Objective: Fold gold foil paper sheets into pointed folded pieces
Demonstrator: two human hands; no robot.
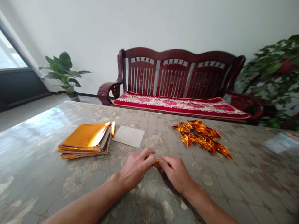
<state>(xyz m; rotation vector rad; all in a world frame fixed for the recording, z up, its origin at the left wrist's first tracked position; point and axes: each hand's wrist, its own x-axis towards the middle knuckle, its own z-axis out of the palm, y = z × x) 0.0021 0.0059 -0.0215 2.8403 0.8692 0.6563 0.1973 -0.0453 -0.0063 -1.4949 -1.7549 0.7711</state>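
Between my two hands, low over the table in front of me, is a small piece of shiny gold foil paper (157, 163), mostly covered by fingers. My left hand (137, 166) has its thumb and fingers closed on the paper's left side. From the right, my right hand (176, 171) pinches the other end between thumb and forefinger. A stack of gold foil paper sheets (85, 135) lies to the left. Beside it a single sheet rests pale side up (129, 136). Several folded gold foil pieces (202, 135) with pointed ends lie heaped at the right.
The table (98, 183) has a glossy, flower-patterned cover. A clear plastic bag (282, 142) lies near its right edge. Behind stands a dark red wooden bench (171, 73) with a red and white runner (177, 105). Potted plants (64, 73) flank the bench.
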